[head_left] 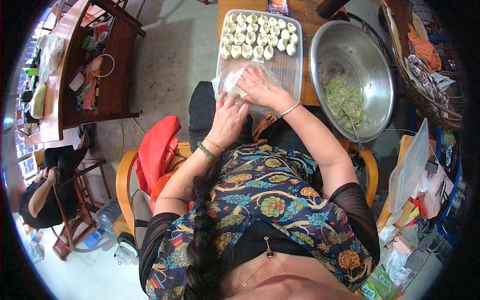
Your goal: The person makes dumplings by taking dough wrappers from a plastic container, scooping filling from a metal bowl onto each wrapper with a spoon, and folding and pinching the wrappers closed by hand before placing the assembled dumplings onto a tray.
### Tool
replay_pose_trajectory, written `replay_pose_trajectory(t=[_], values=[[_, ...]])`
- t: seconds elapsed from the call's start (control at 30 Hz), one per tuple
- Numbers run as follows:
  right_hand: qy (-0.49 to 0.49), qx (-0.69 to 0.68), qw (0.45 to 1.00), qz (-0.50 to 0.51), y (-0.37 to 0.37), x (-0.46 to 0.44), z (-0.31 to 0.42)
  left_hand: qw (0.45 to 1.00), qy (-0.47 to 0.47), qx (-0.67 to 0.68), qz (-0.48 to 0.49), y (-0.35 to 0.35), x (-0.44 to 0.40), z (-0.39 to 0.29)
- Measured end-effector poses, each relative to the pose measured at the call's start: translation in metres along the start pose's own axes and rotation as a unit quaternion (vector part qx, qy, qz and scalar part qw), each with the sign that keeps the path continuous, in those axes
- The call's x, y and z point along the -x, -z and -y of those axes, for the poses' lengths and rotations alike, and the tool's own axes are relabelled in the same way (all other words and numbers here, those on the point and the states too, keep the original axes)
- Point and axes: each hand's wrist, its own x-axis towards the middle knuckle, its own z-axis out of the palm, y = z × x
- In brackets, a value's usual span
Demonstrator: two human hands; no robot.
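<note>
Both of my hands are at a clear plastic bag [228, 80] with something pale and flat inside, on the near part of a plastic tray [299, 65]. My left hand [231, 114], wearing a ring, has its fingers curled on the bag's near edge. Across the bag's top lies my right hand [262, 89], its fingers bent down onto the plastic; the fingertips are partly hidden. Rows of folded dumplings [260, 37] fill the far part of the tray.
Right of the tray, a large metal basin [313, 65] holds chopped green filling [344, 100] and a spoon [356, 131]. A phone [278, 7] lies beyond the tray. Red cloth [157, 150] hangs over the chair's left arm. Another person [45, 192] sits at far left.
</note>
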Motion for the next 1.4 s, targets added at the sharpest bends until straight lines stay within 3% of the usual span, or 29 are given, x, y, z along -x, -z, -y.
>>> replay_pose_trajectory(t=[0.33, 0.43, 0.5, 0.57, 0.63, 0.67, 0.7, 0.77, 0.83, 0.93, 1.0, 1.13, 1.2, 1.23, 1.3, 1.33, 1.37, 1.4], values=[[-0.05, -0.018, 0.998, 0.031, -0.002, 0.0, -0.003, 0.998, 0.046, 0.018, 0.026, 0.001, 0.009, 0.004], [-0.048, -0.053, 0.997, -0.028, -0.002, -0.001, -0.003, 0.999, 0.037, 0.015, 0.009, 0.008, 0.007, 0.0], [-0.105, 0.0, 0.994, -0.021, 0.002, -0.001, -0.006, 0.994, 0.082, 0.031, -0.06, 0.011, 0.0, -0.006], [-0.134, -0.003, 0.991, 0.003, 0.005, 0.0, -0.009, 0.991, 0.106, 0.053, -0.066, 0.016, -0.009, -0.012], [-0.164, -0.026, 0.986, -0.012, 0.005, 0.004, -0.009, 0.954, 0.182, 0.173, -0.166, 0.014, -0.016, -0.013], [-0.163, -0.026, 0.986, -0.013, 0.005, 0.006, -0.009, 0.94, 0.239, 0.191, -0.149, -0.001, -0.014, -0.003], [-0.192, -0.03, 0.981, -0.019, 0.006, 0.008, -0.007, 0.94, 0.239, 0.191, -0.149, -0.012, -0.015, 0.004], [-0.22, -0.034, 0.975, -0.026, 0.008, 0.012, -0.005, 0.854, 0.385, 0.341, -0.078, -0.028, -0.02, 0.016], [-0.254, -0.024, 0.966, 0.037, 0.014, 0.016, -0.005, 0.866, 0.378, 0.32, -0.071, -0.041, -0.027, 0.026], [-0.281, -0.042, 0.958, 0.051, 0.021, 0.018, -0.005, 0.887, 0.364, 0.278, -0.053, -0.054, -0.035, 0.034], [-0.261, -0.03, 0.965, 0.011, 0.015, 0.022, -0.005, 0.93, 0.312, 0.19, -0.052, -0.058, -0.04, 0.034], [-0.16, -0.056, 0.98, -0.102, 0.008, 0.026, -0.003, 0.904, 0.369, 0.213, -0.04, -0.048, -0.05, 0.03], [-0.147, -0.064, 0.982, -0.103, 0.008, 0.026, -0.003, 0.813, 0.44, 0.379, -0.044, -0.037, -0.049, 0.029], [-0.134, -0.072, 0.983, -0.102, 0.007, 0.026, -0.002, 0.813, 0.44, 0.378, -0.043, -0.041, -0.044, 0.034], [-0.139, -0.111, 0.978, -0.107, 0.007, 0.026, -0.004, 0.647, 0.482, 0.589, -0.054, -0.044, -0.039, 0.041], [-0.143, -0.149, 0.972, -0.11, 0.007, 0.026, -0.005, 0.614, 0.51, 0.601, -0.048, -0.041, -0.041, 0.041], [-0.142, -0.15, 0.972, -0.109, 0.006, 0.027, -0.006, 0.613, 0.511, 0.6, -0.049, -0.038, -0.042, 0.04], [-0.147, -0.16, 0.97, -0.112, 0.005, 0.029, -0.008, 0.554, 0.526, 0.643, -0.059, -0.03, -0.046, 0.035]])
